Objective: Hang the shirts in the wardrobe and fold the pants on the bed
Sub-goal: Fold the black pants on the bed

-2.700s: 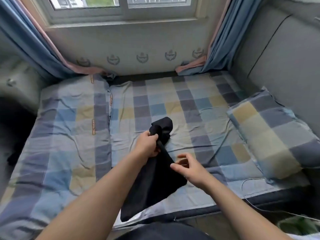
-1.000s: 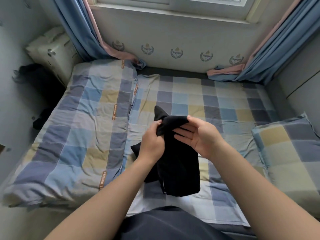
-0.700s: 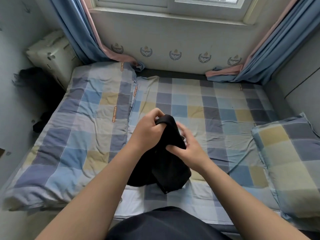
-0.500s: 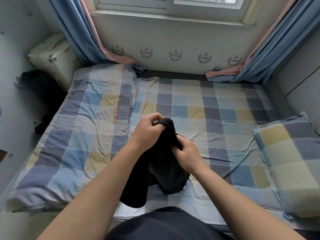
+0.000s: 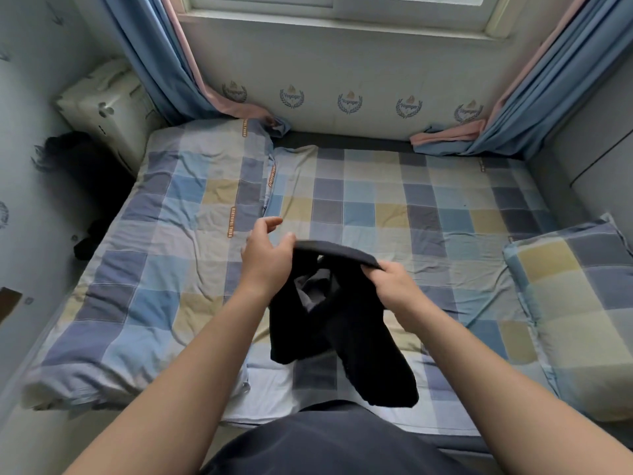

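Holding black pants up over bed centre by waistband, left hand pinching one end with forefinger lifted, right hand curled round other, legs dangling toward 6 o'clock, likely squaring up for folding.

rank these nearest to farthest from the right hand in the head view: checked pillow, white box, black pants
1. black pants, gripped by the right hand itself.
2. checked pillow, off to the right.
3. white box, far-left back corner.
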Demonstrator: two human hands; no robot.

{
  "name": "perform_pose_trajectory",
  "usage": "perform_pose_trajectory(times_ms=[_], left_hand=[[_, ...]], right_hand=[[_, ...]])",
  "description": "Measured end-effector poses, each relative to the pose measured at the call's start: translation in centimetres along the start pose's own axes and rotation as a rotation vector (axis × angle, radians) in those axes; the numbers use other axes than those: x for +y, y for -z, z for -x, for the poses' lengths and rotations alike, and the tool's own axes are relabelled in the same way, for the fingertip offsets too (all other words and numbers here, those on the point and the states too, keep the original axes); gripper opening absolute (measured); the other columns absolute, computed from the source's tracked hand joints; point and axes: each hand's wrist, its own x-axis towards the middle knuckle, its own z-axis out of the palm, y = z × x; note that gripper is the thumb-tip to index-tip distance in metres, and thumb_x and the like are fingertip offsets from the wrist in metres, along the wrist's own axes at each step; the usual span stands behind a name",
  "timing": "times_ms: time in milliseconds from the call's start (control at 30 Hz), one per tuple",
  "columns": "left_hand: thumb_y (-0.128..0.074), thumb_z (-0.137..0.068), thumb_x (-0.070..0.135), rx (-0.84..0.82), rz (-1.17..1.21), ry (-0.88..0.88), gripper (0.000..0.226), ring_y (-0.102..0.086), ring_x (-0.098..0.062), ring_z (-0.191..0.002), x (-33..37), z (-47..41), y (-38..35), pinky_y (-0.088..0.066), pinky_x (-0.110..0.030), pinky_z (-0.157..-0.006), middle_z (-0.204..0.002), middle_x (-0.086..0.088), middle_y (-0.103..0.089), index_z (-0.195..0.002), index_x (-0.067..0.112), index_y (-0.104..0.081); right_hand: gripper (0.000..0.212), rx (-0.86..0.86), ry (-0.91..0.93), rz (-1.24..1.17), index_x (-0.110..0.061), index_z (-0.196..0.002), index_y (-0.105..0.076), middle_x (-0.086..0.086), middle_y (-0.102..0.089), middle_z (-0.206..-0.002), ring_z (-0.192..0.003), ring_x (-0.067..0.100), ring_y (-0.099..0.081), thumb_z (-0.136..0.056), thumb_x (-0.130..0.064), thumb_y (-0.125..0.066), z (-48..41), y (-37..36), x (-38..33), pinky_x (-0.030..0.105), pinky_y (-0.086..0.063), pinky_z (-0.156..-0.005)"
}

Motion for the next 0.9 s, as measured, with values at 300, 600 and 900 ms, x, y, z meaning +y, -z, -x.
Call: perform_pose_trajectory(times_ms=[300,600,900], left_hand=[[-0.078,-0.064,0.06,-0.572,-0.086,-0.033,0.048,-0.064,0.007,-0.094,-1.6,6.9,-4.9,-0.055,-0.023,-0.082,-0.104,0.021,-0.065,-0.104,0.06,-0.051],[-0.046,-0.098,0.024,-0.148,-0.295,0.195,0.016,-0.058,-0.023,-0.075,-5.2,5.0,-5.2,-0.037,-0.033,-0.058,-0.08,0.003,-0.063,-0.085,0.023,-0.056],[-0.048,-0.1,0.01,-0.155,0.243,0.415,0.023,-0.063,-0.027,-0.065,-1.1,3.3,-3.2,-0.055,-0.037,-0.06,-0.073,-0.013,-0.061,-0.081,0.006,-0.06]], right_hand=[[0.013,0.035,-0.096,-0.671,-0.001,-0.093,-0.057,0.014,-0.061,-0.079,-0.071,0.024,-0.066,-0.101,-0.01,-0.051,1.6,-0.4,-7.8,0.035,-0.058,-0.057],[0.015,-0.022,-0.071,-0.838,0.004,-0.102,-0.059,0.021,-0.067,-0.095,-0.087,0.032,-0.069,-0.102,-0.007,-0.049,1.7,-0.1,-8.1,0.042,-0.063,-0.074],[0.015,-0.1,-0.054,-0.437,-0.011,-0.114,-0.061,0.014,-0.073,-0.117,-0.099,0.025,-0.07,-0.101,-0.017,-0.056,2.3,0.7,-1.6,0.037,-0.057,-0.081]])
